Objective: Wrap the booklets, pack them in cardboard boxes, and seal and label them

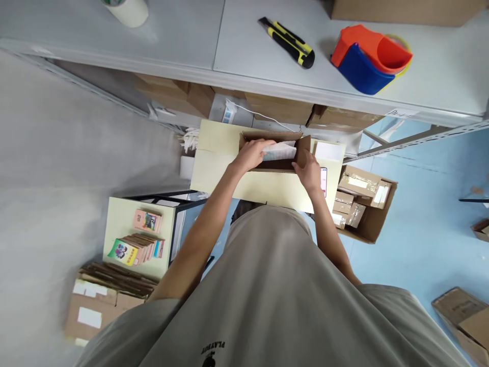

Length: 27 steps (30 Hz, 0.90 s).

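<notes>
The two hands are apart, one at each end of a small open box [304, 145]; the box sits on a pale yellow table [217, 158], between the hands and just in front of the body; the left hand [250, 154] reaches over the left end of the box, its fingers and thumb pinching the near end of a white packet [280, 151]; the packet lies within the box's opening, stretching from the left hand toward the right (whether it rests on the bottom is hard to tell, as the view is small there); the right hand [307, 171] is closed on the box's right end, at the upright flap; just beside the right hand, partly hidden by it, lies a phone [324, 179] with its screen lit; a white paper [329, 151] lies a little beyond that hand; farther right, below the table, stands a carton [376, 219] with smaller boxes inside; beyond both hands runs a grey shelf [183, 41], bearing a yellow and black knife [292, 45] and a red and blue dispenser [367, 58]; well to the left of the left hand, books [147, 247] lie on a stand [114, 216].
</notes>
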Motion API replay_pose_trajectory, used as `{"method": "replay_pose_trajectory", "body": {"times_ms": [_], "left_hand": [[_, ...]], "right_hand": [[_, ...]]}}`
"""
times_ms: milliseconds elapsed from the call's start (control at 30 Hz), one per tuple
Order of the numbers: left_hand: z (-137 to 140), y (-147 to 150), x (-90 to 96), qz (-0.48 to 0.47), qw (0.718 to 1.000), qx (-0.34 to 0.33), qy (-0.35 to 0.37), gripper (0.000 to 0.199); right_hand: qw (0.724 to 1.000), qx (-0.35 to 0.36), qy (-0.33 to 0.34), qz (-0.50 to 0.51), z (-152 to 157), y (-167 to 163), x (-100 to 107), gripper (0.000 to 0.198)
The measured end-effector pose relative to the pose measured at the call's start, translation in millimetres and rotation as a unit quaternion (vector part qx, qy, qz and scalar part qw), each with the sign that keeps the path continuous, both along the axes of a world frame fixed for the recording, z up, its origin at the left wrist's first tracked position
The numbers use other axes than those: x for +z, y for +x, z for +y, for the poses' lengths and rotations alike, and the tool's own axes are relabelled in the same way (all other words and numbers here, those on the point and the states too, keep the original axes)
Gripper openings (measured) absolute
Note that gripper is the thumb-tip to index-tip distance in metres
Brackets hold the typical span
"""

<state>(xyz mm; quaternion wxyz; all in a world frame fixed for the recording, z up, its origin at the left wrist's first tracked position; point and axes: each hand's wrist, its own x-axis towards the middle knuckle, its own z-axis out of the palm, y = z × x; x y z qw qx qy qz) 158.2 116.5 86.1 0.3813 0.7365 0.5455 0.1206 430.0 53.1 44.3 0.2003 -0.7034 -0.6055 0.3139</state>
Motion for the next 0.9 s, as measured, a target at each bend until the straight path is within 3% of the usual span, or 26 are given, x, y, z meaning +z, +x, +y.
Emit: {"method": "replay_pose_trajectory", "body": {"times_ms": [200, 367, 467, 567, 667, 733, 800, 900], "left_hand": [[9, 15, -51.1, 0.020, 0.999, 0.010, -0.029, 0.048], [9, 24, -71.7, 0.047, 0.995, 0.010, -0.085, 0.048], [2, 23, -69.6, 0.053, 0.993, 0.000, -0.104, 0.060], [-21, 10, -55.1, 0.001, 0.999, 0.020, -0.043, 0.068], [-55, -16, -38.6, -0.050, 0.987, 0.124, 0.093, 0.065], [-77, -36, -33.7, -0.061, 0.961, 0.233, 0.136, 0.077], [-93, -51, -35.3, -0.084, 0.948, 0.286, 0.110, 0.098], [-109, -56, -44.1, -0.133, 0.965, 0.226, 0.020, 0.108]], "right_hand": [[1.000, 0.006, 0.008, 0.002, -4, -6, -2, 0.068], [1.000, 0.009, 0.000, -0.005, -2, -4, 1, 0.069], [1.000, 0.018, -0.001, -0.003, -5, -3, 7, 0.074], [0.999, 0.022, 0.000, 0.032, -11, -1, 14, 0.085], [0.996, 0.011, 0.006, 0.088, -16, -1, 18, 0.090], [0.993, 0.016, 0.016, 0.120, -19, -2, 18, 0.084], [0.988, 0.042, 0.017, 0.149, -21, -3, 17, 0.078], [0.981, 0.102, -0.014, 0.163, -24, -5, 16, 0.085]]}}
